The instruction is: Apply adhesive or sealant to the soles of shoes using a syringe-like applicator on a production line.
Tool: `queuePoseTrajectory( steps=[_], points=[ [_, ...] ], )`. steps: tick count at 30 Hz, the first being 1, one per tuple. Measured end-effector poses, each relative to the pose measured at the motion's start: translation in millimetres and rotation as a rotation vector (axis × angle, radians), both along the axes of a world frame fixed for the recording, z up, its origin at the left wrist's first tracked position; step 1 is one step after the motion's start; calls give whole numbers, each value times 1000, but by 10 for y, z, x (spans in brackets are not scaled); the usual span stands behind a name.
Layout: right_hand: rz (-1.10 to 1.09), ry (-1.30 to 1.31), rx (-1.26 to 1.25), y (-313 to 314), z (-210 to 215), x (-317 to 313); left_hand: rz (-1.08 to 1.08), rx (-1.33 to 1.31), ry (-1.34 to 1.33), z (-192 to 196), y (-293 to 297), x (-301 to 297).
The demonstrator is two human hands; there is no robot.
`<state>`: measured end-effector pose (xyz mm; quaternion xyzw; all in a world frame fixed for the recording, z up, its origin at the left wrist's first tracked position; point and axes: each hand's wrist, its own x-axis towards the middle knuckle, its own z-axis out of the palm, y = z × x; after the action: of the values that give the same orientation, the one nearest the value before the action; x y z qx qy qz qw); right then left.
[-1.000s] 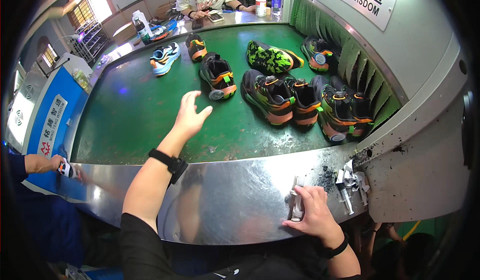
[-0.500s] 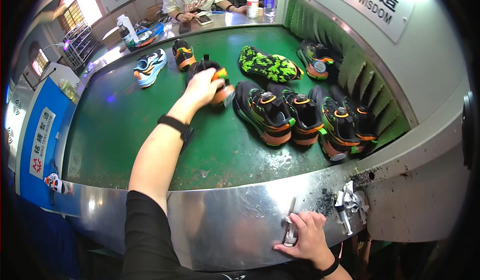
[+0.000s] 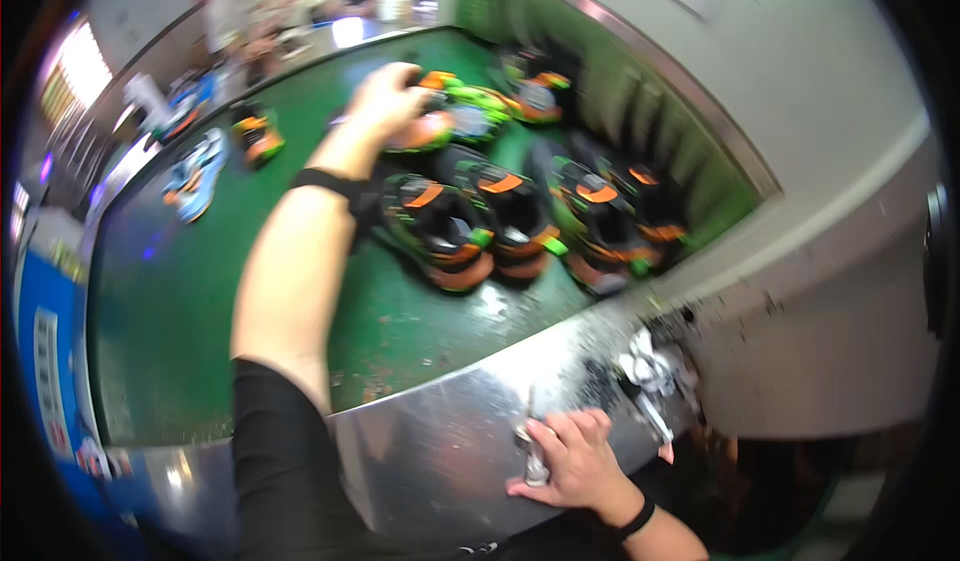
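The picture is motion-blurred. My left hand [image 3: 385, 101] reaches far out over the green conveyor belt [image 3: 200, 291] and closes on a black and orange shoe [image 3: 425, 133]. A black band sits on that wrist. Just behind the shoe lies a bright green shoe [image 3: 482, 106]. My right hand [image 3: 568, 456] rests on the shiny metal front edge [image 3: 440, 451] of the belt, its fingers wrapped around a small metal tool [image 3: 533, 456].
Several black, orange and green shoes [image 3: 515, 216] lie in a row on the belt's right side. Farther left lie a light blue shoe [image 3: 195, 176] and an orange shoe [image 3: 258, 136]. Metal scraps [image 3: 650, 373] lie by the right corner. A blue machine [image 3: 40, 361] stands at left.
My head has swung left and closer, blurring the view. My left hand went from reaching over the belt to gripping the black and orange shoe. My right hand stayed on the metal edge.
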<state>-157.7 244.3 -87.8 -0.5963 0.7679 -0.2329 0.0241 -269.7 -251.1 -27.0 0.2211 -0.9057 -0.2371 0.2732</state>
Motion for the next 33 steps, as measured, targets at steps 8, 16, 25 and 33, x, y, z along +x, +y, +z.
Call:
queuePoseTrajectory(
  steps=[8,16,25,33],
  points=[
    [-17,-111,-249,-197,-371,28,-236,-201,175,-269,-1130,1733],
    [-145,-59,-490,570,-174,96,-174,229,132,73,1770,2421],
    [-430,-349,-331,3587,192,628,-502,328,-36,-8,3269,2622],
    [-1648,-851,42,6712,-229,2234,-676,243,-413,173,4605,2625]
  ],
)
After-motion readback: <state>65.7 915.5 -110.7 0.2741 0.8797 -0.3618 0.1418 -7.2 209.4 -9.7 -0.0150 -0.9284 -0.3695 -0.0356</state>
